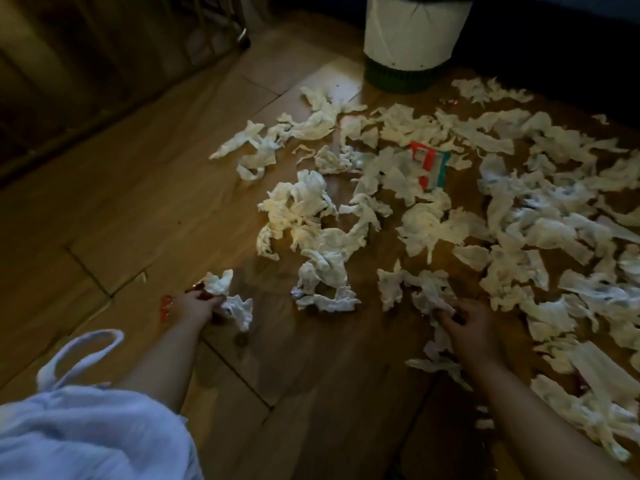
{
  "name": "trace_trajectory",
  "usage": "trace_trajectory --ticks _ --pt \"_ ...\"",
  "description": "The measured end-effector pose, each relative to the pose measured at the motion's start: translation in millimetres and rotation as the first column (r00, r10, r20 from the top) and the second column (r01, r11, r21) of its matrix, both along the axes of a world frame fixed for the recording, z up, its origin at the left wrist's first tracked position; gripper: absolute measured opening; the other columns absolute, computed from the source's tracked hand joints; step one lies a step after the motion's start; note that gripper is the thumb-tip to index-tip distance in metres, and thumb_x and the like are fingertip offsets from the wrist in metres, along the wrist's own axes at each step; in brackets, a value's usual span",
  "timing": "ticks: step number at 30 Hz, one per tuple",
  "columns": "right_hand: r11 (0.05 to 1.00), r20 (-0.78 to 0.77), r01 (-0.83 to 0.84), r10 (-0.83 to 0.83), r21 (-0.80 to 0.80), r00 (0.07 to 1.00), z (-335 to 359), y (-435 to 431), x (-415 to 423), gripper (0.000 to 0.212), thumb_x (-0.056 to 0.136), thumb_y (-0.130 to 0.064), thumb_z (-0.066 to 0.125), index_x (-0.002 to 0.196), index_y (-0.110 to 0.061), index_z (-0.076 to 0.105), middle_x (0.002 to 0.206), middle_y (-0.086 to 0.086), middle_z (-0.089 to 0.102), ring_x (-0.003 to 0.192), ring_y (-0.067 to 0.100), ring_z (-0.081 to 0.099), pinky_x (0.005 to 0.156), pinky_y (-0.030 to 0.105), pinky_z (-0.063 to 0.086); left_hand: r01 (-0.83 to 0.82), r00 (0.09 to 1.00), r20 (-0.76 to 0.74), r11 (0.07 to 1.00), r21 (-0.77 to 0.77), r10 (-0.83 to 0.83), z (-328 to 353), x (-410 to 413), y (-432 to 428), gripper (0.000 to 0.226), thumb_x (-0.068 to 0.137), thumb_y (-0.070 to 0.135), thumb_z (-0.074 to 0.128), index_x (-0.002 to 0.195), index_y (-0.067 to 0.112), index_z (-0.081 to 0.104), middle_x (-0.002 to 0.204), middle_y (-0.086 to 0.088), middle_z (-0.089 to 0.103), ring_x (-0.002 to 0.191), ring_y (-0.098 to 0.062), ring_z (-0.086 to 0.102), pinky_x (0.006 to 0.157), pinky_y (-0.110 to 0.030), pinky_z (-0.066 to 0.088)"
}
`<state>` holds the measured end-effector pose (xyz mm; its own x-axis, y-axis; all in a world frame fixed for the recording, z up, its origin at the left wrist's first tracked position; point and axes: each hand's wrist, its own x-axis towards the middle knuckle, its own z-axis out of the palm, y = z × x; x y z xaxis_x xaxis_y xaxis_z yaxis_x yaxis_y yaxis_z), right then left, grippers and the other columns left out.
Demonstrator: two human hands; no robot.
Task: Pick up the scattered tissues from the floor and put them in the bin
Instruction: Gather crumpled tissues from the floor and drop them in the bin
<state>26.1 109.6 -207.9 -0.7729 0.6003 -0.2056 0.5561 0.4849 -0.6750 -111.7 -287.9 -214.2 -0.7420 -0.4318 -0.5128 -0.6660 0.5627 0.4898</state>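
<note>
Several crumpled white tissues [311, 209] lie scattered over the wooden floor, thickest at the centre and right. A bin [412, 43] with a white liner and dark green base stands at the top, beyond the mess. My left hand [194, 306] is low at the left, closed on a bunch of tissues [232, 299] that sticks out from its fingers. My right hand [467, 323] is at the lower right, its fingers pinched on a crumpled tissue [429, 296] that still touches the floor.
A red, white and teal wrapper [431, 164] lies among the tissues near the middle. White cloth of my clothing [86, 431] fills the lower left corner. Dark furniture [86, 64] runs along the upper left. Bare floorboards [138, 209] stretch left of the pile.
</note>
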Motion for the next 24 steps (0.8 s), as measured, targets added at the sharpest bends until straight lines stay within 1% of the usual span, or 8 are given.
trace_trajectory --ticks 3,7,10,13,17,19,21,24 --pt "0.991 0.058 0.036 -0.029 -0.125 0.998 0 0 9 0.031 0.085 -0.022 0.064 0.113 -0.009 0.065 0.111 0.012 0.065 0.1 0.027 0.061 0.078 0.037 0.05 0.073 0.997 -0.016 0.997 -0.013 -0.073 0 2 16 0.031 0.079 0.014 0.071 0.107 0.001 0.066 0.111 -0.016 0.066 0.104 -0.034 0.061 0.077 -0.028 0.042" --pt "0.972 0.109 -0.014 0.041 -0.237 0.993 11 0 23 0.03 0.083 -0.024 0.066 0.11 -0.012 0.066 0.109 0.005 0.065 0.095 0.019 0.06 0.074 0.034 0.052 0.208 0.975 -0.046 0.963 -0.169 -0.219 -1 9 39 0.015 0.081 0.013 0.066 0.096 0.011 0.067 0.102 -0.014 0.068 0.099 -0.034 0.06 0.077 -0.034 0.047" --pt "0.938 0.183 -0.277 0.315 -0.209 0.931 16 1 33 0.02 0.08 -0.026 0.069 0.099 -0.02 0.069 0.119 -0.005 0.05 0.111 0.015 0.049 0.074 0.024 0.047 0.282 0.953 -0.067 0.945 -0.166 -0.297 -8 17 54 0.019 0.081 0.01 0.064 0.1 0.007 0.065 0.114 -0.018 0.06 0.104 -0.033 0.056 0.084 -0.037 0.046" --pt "0.87 0.309 -0.467 0.493 -0.157 0.813 9 -1 44 0.014 0.074 -0.033 0.072 0.079 -0.04 0.061 0.138 -0.008 0.038 0.134 0.018 0.03 0.103 0.039 0.041 0.34 0.93 -0.041 0.898 -0.281 -0.365 -7 19 62 0.027 0.082 0.019 0.066 0.108 0.011 0.065 0.135 -0.013 0.042 0.123 -0.032 0.039 0.1 -0.04 0.039" --pt "0.8 0.419 -0.598 0.563 -0.057 0.713 4 -5 50 0.025 0.081 -0.03 0.066 0.106 -0.025 0.066 0.148 -0.006 0.029 0.138 0.018 0.023 0.111 0.033 0.03 0.469 0.883 0.111 0.846 -0.253 -0.456 -2 8 57 0.039 0.085 0.024 0.064 0.123 0.018 0.058 0.156 -0.007 0.018 0.144 -0.034 0.008 0.117 -0.047 0.014" --pt "0.797 0.417 -0.604 0.554 -0.016 0.72 6 -9 49 0.029 0.083 -0.03 0.066 0.11 -0.023 0.064 0.145 -0.004 0.032 0.134 0.017 0.028 0.108 0.029 0.033 0.497 0.867 0.16 0.842 -0.21 -0.472 -3 6 54 0.044 0.085 0.026 0.064 0.128 0.02 0.054 0.153 -0.008 0.028 0.142 -0.034 0.017 0.116 -0.047 0.017" --pt "0.805 0.435 -0.591 0.518 0.043 0.737 10 -12 48 0.031 0.083 -0.031 0.065 0.113 -0.027 0.062 0.144 -0.004 0.033 0.135 0.019 0.026 0.109 0.03 0.032 0.475 0.88 0.124 0.852 -0.219 -0.458 -2 9 55 0.044 0.081 0.024 0.068 0.123 0.018 0.058 0.142 -0.009 0.042 0.131 -0.032 0.036 0.109 -0.045 0.031" --pt "0.833 0.432 -0.55 0.474 0.061 0.767 12 -12 50 0.036 0.083 -0.029 0.065 0.119 -0.027 0.059 0.144 -0.005 0.033 0.135 0.021 0.025 0.108 0.031 0.031 0.415 0.91 0.09 0.889 -0.193 -0.405 -9 17 58 0.04 0.078 0.021 0.071 0.117 0.018 0.062 0.128 -0.013 0.051 0.119 -0.032 0.046 0.101 -0.044 0.041"
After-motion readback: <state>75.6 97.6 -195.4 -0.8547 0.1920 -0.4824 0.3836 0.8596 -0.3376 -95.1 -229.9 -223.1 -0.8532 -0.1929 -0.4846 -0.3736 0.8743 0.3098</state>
